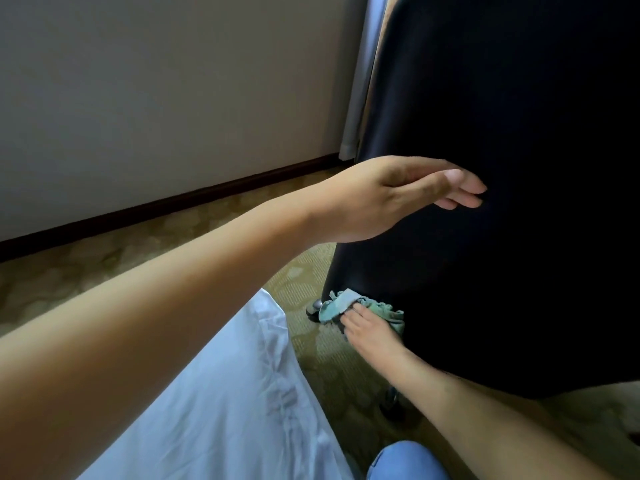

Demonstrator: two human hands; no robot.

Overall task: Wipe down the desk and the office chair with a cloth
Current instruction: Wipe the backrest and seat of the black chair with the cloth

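The black office chair [512, 168] fills the right of the view, its padded back turned toward me. My left hand [408, 195] reaches across with straight fingers, the fingertips touching the chair's back. Low down, my right hand [367, 327] presses a crumpled teal cloth [337, 304] against the lower edge of the chair's back. The desk is out of view.
Patterned olive carpet [173, 244] covers the floor. A pale wall with a dark skirting board [166, 202] runs behind. A grey curtain [363, 81] hangs beside the chair. A chair castor [313, 308] shows near the cloth. My white shirt [225, 410] and blue-jeaned knee [405, 462] are at the bottom.
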